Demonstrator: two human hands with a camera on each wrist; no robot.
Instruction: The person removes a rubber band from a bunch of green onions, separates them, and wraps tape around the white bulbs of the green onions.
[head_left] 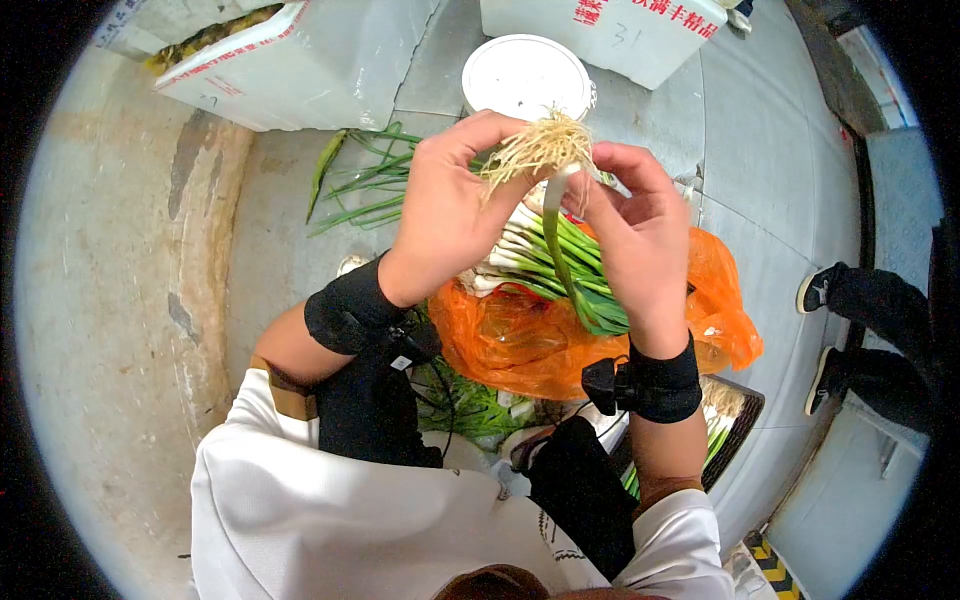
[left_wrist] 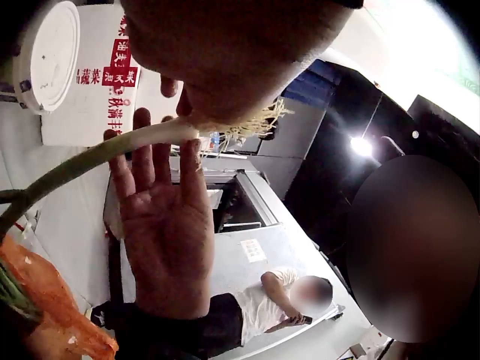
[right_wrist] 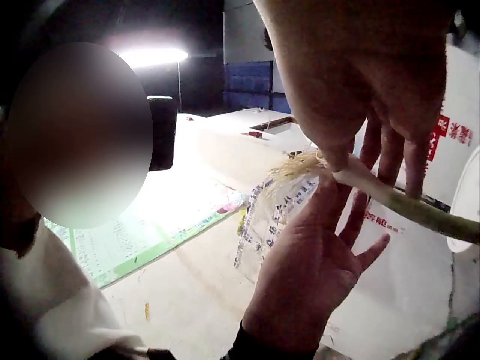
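Note:
A single green onion is held up between the two hands, its pale stringy roots uppermost and its green leaf hanging down. My left hand pinches it beside the roots with thumb and forefinger. From the other side my right hand pinches the white end just below the roots; its other fingers reach out behind the stem in the left wrist view. Beneath the hands, a pile of green onions, white ends to the left, lies on an orange plastic bag.
A white-lidded bucket stands ahead, between foam boxes at the left and right. Loose green leaves lie on the floor; trimmings lie near the feet. A dark tray holds more onions. Another person's legs are at the right.

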